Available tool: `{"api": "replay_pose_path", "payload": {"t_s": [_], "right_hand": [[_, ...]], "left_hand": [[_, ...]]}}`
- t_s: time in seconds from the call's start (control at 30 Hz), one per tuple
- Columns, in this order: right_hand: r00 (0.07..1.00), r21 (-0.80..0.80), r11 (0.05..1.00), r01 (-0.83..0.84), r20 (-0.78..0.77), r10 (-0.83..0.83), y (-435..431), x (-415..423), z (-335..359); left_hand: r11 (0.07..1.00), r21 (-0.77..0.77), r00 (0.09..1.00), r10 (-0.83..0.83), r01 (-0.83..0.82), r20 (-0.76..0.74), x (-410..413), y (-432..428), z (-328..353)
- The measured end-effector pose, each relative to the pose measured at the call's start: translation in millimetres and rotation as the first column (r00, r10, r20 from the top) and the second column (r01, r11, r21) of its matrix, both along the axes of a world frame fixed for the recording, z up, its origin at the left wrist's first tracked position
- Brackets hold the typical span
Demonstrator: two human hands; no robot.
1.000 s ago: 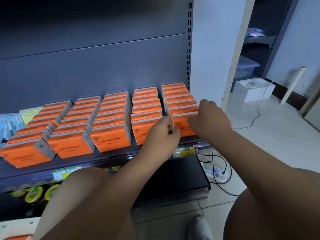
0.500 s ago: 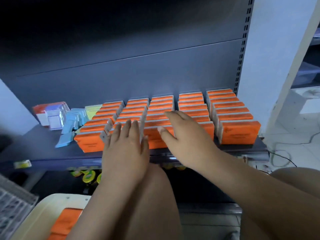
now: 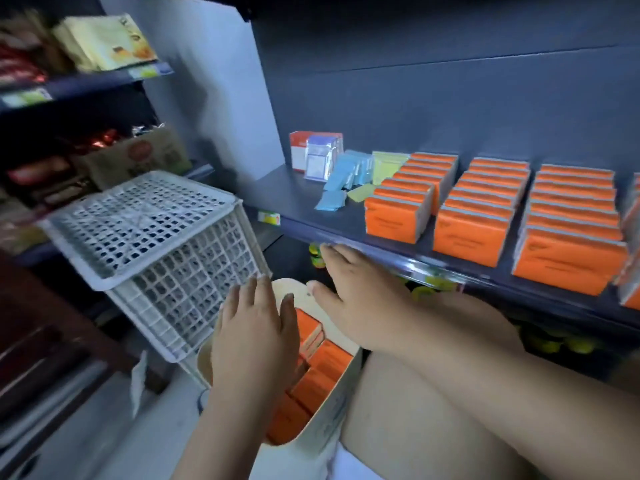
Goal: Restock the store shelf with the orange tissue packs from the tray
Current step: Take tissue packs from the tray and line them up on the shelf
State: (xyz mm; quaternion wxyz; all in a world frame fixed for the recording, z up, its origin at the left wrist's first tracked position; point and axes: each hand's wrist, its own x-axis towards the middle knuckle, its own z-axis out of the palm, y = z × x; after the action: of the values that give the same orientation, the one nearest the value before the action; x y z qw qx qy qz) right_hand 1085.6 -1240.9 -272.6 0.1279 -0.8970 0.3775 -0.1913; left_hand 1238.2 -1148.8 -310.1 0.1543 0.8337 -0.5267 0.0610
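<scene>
Left hand [image 3: 254, 336]: palm down over the tray [image 3: 332, 419], fingers straight and close together, gripping nothing. Contact with the packs underneath unclear, probably just above them.

Right hand [image 3: 360, 299]: palm down over the far end of the tray, fingers spread and straight, thumb out to the side, also holding nothing. Fingertips near the front lip of the shelf [image 3: 298, 199], slightly below it.

Orange tissue packs [image 3: 323, 367]: in the tray, low in view between the white crate [image 3: 156, 244] and the person's bare knee [image 3: 415, 410]. Partly covered by the left hand, blurred, count not readable.

Stocked rows [image 3: 472, 216]: same orange packs standing front to back on the shelf, 3 rows in full view, a 4th cut off at the right edge. Front packs close to the shelf lip.

Left of the rows on the same shelf: yellow-green packets [image 3: 388, 164], blue packets [image 3: 348, 171], some lying loose in front, and a red-and-white box [image 3: 298, 150] at the back corner. Small price tag [image 3: 269, 217] on the shelf lip.

White crate upside down and tilted, touching the tray's left side. Snack shelves [image 3: 86, 81] further left, heavily blurred.
</scene>
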Motion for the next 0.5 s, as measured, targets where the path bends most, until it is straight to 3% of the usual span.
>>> {"api": "replay_pose_path", "payload": {"t_s": [0.2,0.3,0.5], "right_hand": [[0.973,0.216,0.971,-0.102,-0.182,0.143,-6.4,76.8,-29.9],[0.95,0.32,0.942,-0.1,-0.251,0.186,-13.5,109.6,-54.1],[0.893,0.433,0.901,-0.016,-0.399,0.208,-28.2,149.7,-113.5]], "left_hand": [[0.982,0.062,0.979,0.183,-0.178,-0.088,58.2,22.9,-17.7],[0.979,0.08,0.968,0.196,-0.186,-0.159,71.1,20.1,-36.2],[0.971,0.201,0.812,0.222,-0.132,-0.539,85.7,-2.7,-98.8]]}}
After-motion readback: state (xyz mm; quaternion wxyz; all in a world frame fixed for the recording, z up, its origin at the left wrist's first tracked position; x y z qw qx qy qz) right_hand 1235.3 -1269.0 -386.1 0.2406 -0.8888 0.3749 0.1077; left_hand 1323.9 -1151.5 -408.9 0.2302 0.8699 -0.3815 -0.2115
